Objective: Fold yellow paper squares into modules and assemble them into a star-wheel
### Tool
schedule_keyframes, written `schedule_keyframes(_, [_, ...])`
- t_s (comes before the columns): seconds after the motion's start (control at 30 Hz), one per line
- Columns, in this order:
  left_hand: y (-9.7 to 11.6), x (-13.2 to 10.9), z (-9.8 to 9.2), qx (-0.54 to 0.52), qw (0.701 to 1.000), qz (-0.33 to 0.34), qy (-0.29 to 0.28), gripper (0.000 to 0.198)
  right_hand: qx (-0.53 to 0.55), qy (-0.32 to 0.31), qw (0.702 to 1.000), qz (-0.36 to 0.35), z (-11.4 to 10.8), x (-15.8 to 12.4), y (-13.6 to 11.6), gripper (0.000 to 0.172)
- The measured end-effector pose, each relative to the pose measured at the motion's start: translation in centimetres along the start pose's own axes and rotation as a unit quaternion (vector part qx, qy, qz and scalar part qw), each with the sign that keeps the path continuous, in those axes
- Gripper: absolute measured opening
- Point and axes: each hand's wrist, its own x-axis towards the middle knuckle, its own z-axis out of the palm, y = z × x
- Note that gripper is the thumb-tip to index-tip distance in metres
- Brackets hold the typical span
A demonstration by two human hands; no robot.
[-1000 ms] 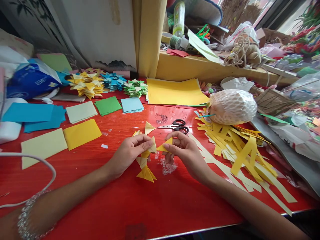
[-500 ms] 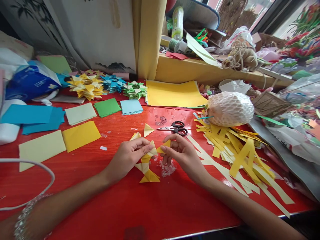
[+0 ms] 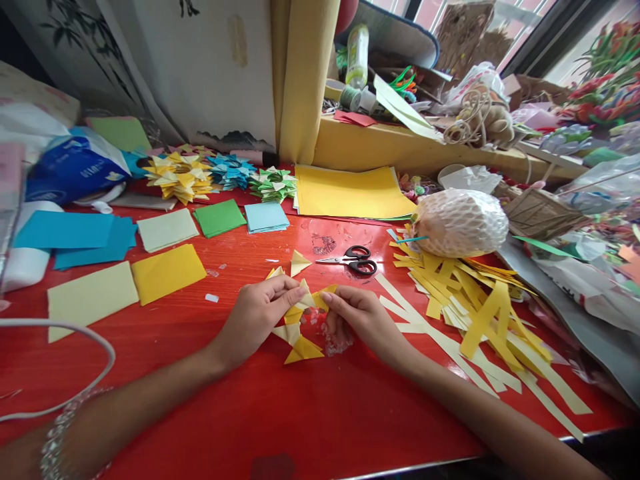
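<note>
Between thumb and fingers, my left hand pinches a chain of folded paper pieces, yellow and cream, whose lower end hangs below the fingers. My right hand is closed on a yellow folded paper piece that meets the chain at its right side. Whether the two are interlocked I cannot tell. Just beyond my left fingers, a loose cream folded triangle stands on the red table. Black-handled scissors lie beyond my right hand.
Yellow and cream paper strips spread on the right beside a net-wrapped round object. Coloured paper stacks lie left. Finished folded-paper rings and yellow sheets line the back. A white cable curves at left.
My right hand has shifted slightly down and its fingers have curled closer around the yellow piece, which now sits nearer the chain. The whole view has moved a little.
</note>
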Motion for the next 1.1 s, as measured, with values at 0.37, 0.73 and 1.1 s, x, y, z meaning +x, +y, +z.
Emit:
schedule_keyframes(0.37, [0.0, -0.3, 0.1, 0.071, 0.997, 0.024, 0.013, 0.028, 0.017, 0.082, 0.996, -0.034, 1.9, -0.4, 1.0, 0.038])
schedule_keyframes(0.73, [-0.3, 0.6, -0.1, -0.054, 0.991, 0.017, -0.122, 0.02, -0.08, 0.005, 0.996, -0.048, 0.2, 0.4, 0.4, 0.037])
schedule_keyframes(1.1, [0.3, -0.1, -0.2, -0.051, 0.985, -0.006, -0.163, 0.02, -0.469, 0.079, 0.856, -0.205, -1.8, 5.5, -1.7, 0.037])
